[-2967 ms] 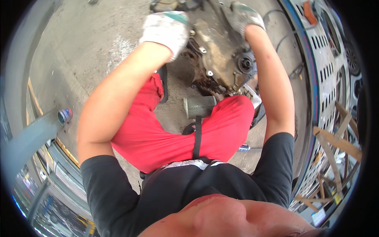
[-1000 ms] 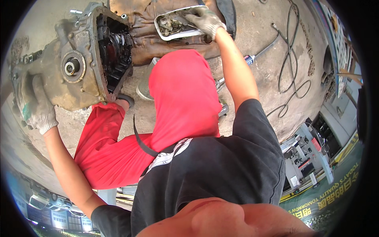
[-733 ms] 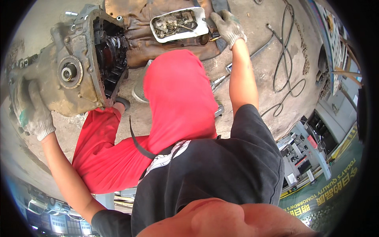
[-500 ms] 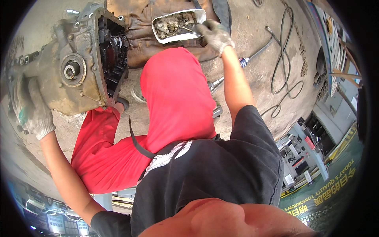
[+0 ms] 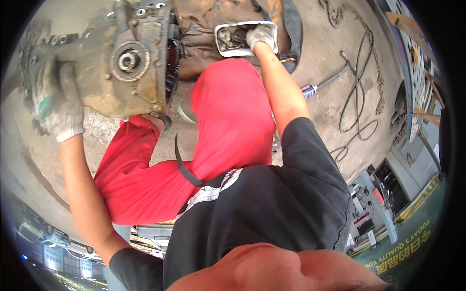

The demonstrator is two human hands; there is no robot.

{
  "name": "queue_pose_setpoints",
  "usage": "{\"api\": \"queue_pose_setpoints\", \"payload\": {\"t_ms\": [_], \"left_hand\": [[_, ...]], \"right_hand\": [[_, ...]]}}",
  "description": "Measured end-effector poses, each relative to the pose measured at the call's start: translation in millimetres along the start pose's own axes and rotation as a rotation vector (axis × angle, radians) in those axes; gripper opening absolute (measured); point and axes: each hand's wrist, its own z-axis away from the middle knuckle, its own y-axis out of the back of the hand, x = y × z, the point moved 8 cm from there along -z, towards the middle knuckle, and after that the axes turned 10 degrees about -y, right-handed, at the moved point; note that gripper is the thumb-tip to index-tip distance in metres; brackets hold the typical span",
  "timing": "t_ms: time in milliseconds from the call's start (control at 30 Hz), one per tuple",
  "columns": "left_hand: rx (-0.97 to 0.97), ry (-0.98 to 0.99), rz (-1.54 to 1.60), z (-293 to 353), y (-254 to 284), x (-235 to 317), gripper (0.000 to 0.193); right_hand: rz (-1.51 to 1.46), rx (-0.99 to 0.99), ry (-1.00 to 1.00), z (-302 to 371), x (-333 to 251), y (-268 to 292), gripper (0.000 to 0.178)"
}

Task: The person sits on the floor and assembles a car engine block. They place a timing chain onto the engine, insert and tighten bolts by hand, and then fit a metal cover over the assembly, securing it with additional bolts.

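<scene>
My left hand (image 5: 60, 104), in a grey-white work glove, lies on the end of a large dirty metal gearbox housing (image 5: 99, 94) at the left, its fingers stretched out. The housing has a round collared bore facing up, and its right side is a bolted flange with a dark interior. My gloved right hand (image 5: 260, 36) reaches into the right end of a white plastic tub (image 5: 238, 53). The fingers look bunched, and their tips are hidden among the greasy small metal parts (image 5: 224, 42). A dark round part (image 5: 239, 35) lies just left of the hand.
A brown, creased sheet (image 5: 201, 51) lies under the tub. To the right on the concrete are a blue-and-white tube (image 5: 309, 91), a looped black cable (image 5: 357, 97) and a rusty chain (image 5: 380, 87). My knee in red trousers (image 5: 230, 102) is between the housing and right arm.
My right hand has gone from the tub's right edge into the tub. The view has shifted, so housing and tub appear further right. My left hand stays on the housing.
</scene>
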Motion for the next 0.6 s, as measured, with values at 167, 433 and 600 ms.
{"api": "queue_pose_setpoints", "payload": {"t_ms": [167,433,600], "left_hand": [[0.023,0.063,-0.013,6,9,1,0.043],[0.131,0.046,0.011,1,17,6,0.038],[0.177,0.052,-0.065,7,32,7,0.035]], "right_hand": [[0.049,0.01,0.116,0,-6,-5,0.051],[0.311,0.155,0.27,-1,-10,1,0.045],[0.424,0.104,0.278,-2,-26,-10,0.037]]}}
